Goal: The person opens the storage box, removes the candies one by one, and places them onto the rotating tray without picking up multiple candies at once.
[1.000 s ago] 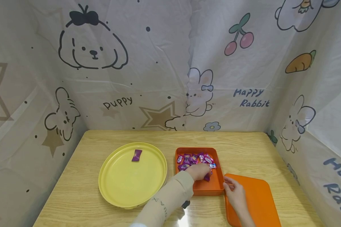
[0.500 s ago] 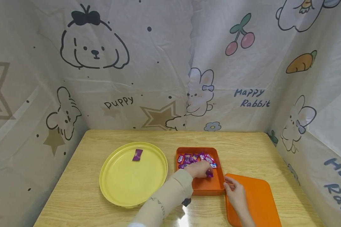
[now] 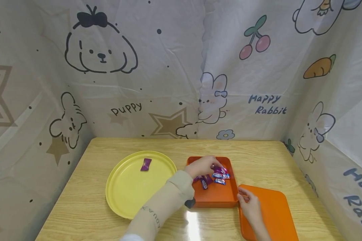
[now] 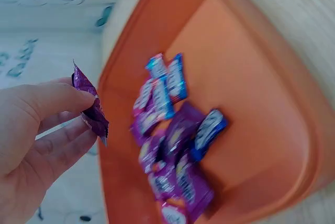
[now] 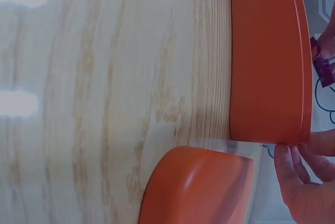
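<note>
My left hand (image 3: 200, 166) is over the far part of an orange box (image 3: 217, 202). Its thumb and fingertips pinch one purple-wrapped candy (image 4: 93, 106), raised above the others in the left wrist view. Below it in the box lies a loose pile of small wrapped candies (image 4: 175, 135), purple, pink and blue. My right hand (image 3: 249, 205) grips the box's right wall near its front corner, with fingers on the outside and another digit at the rim in the right wrist view.
A round yellow tray (image 3: 132, 201) with one purple candy (image 3: 145, 164) on it stands left of the box. An orange lid (image 3: 274, 214) lies to the right, under my right hand. All rest on a wooden table (image 3: 250, 154), with a printed cloth behind.
My left hand has moved from the box's middle toward its far side, picking up a purple candy. Candies in the box now lie differently. The right hand stays at the box's wall.
</note>
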A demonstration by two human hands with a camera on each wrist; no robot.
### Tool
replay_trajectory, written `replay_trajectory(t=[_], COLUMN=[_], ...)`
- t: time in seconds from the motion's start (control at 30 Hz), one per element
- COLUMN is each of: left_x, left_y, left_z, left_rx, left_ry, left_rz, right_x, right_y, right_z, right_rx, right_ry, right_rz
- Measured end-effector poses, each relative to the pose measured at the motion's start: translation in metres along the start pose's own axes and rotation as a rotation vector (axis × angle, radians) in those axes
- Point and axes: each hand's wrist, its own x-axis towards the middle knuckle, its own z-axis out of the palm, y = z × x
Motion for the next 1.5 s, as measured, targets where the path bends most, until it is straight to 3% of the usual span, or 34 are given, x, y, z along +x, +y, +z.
replay_trajectory(t=[0.27,0.47,0.6,0.93,1.13,1.3,1.5], left_x=[-0.023,-0.048,-0.067,-0.125,-0.156,-0.172,-0.18], left_y=[-0.033,-0.063,-0.085,-0.137,-0.168,-0.186,-0.19], left_z=[-0.027,-0.043,-0.049,-0.058,-0.052,-0.044,-0.038], left_rx=[-0.104,-0.184,-0.183,-0.144,-0.087,-0.026,-0.02], left_ry=[0.123,0.2,0.271,0.377,0.429,0.429,0.4], left_rz=[-0.009,-0.036,-0.042,-0.251,-0.375,-0.437,-0.499], right_x=[-0.001,-0.001,-0.001,0.0,0.001,0.001,0.001], right_y=[-0.002,-0.002,-0.001,0.003,0.004,0.004,0.004], right_z=[0.001,0.0,0.0,0.001,0.001,0.001,0.002], right_rx=[0.011,0.007,0.003,0.003,0.007,0.008,0.009], right_ry=[-0.01,-0.008,-0.004,0.017,0.024,0.022,0.021], right_rz=[0.011,0.014,0.009,-0.034,-0.025,-0.029,-0.023])
